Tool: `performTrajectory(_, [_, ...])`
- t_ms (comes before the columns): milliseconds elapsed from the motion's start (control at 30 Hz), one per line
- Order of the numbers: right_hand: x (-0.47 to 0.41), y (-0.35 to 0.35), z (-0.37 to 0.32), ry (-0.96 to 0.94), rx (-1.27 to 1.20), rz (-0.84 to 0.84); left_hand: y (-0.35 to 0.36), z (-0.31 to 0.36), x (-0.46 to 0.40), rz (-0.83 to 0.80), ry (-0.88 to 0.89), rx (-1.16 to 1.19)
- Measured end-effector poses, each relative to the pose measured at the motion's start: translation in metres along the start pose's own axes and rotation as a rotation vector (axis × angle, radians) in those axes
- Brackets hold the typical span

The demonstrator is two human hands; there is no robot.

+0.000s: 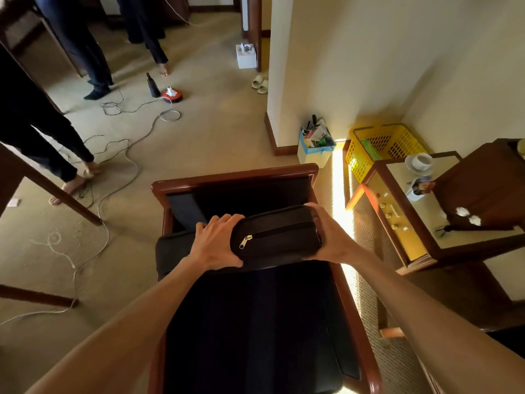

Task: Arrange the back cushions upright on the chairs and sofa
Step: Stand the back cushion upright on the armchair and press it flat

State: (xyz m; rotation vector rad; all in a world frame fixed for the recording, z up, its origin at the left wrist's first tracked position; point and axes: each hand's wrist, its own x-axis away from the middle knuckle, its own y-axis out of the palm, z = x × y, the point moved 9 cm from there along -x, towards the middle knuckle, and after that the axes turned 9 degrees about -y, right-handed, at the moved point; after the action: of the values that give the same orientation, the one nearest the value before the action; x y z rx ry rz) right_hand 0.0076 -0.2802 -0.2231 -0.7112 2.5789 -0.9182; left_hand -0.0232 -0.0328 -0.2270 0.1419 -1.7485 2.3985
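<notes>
A black back cushion [279,233] with a zip along its edge is held over a wooden-framed chair [235,177], its zipped edge facing me. My left hand [216,241] grips the cushion's left end, thumb below and fingers over the top. At the right end, my right hand [328,237] grips it the same way. The chair's black seat cushion [250,322] lies below my arms. Behind the cushion the chair's back frame stands open and dark.
A wooden side table [403,191] with a cup and saucer [420,163] stands right of the chair, a yellow basket [377,146] and a box of clutter [314,149] beyond. Cables [119,155] trail over the carpet at left, where several people's legs [96,61] stand.
</notes>
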Motion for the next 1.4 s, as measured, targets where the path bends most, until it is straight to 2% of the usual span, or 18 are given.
performTrajectory(100, [-0.004, -0.016, -0.025, -0.074, 0.054, 0.018, -0.012, 0.01, -0.003, -0.012, -0.024, -0.042])
performTrajectory(167, [-0.014, -0.004, -0.034, -0.118, 0.308, -0.165, -0.011, 0.022, -0.003, -0.038, -0.047, -0.053])
performTrajectory(233, [-0.019, 0.023, -0.025, -0.071, 0.569, -0.407, -0.003, 0.03, 0.002, -0.059, -0.069, -0.056])
performTrajectory(267, [-0.022, 0.034, -0.021, -0.052, 0.614, -0.444, 0.002, 0.029, 0.005, -0.068, -0.083, -0.054])
performTrajectory(400, [-0.045, 0.052, -0.027, -0.046, 0.592, -0.408, 0.0, -0.013, 0.024, -0.02, -0.178, -0.036])
performTrajectory(567, [-0.071, 0.058, -0.036, 0.072, 0.792, -0.57, -0.014, -0.093, 0.062, 0.009, -0.346, -0.119])
performTrajectory(667, [-0.081, 0.087, -0.063, 0.024, 0.867, -0.623, -0.021, -0.109, 0.075, 0.082, -0.329, 0.04])
performTrajectory(800, [-0.081, 0.142, -0.104, -0.153, 0.755, -0.595, -0.014, -0.14, 0.111, 0.275, -0.376, 0.409])
performTrajectory(967, [-0.088, 0.138, -0.114, -0.154, 0.708, -0.575, -0.018, -0.142, 0.109, 0.275, -0.439, 0.464])
performTrajectory(1100, [-0.088, 0.088, -0.102, -0.126, 0.653, -0.493, -0.057, -0.107, 0.078, 0.268, -0.339, 0.476])
performTrajectory(1267, [-0.05, 0.017, -0.049, 0.036, 0.43, -0.328, -0.1, -0.02, 0.021, 0.172, -0.033, 0.381])
performTrajectory(1400, [-0.018, 0.003, -0.012, 0.167, 0.427, -0.406, -0.075, 0.04, -0.004, 0.072, 0.078, 0.342])
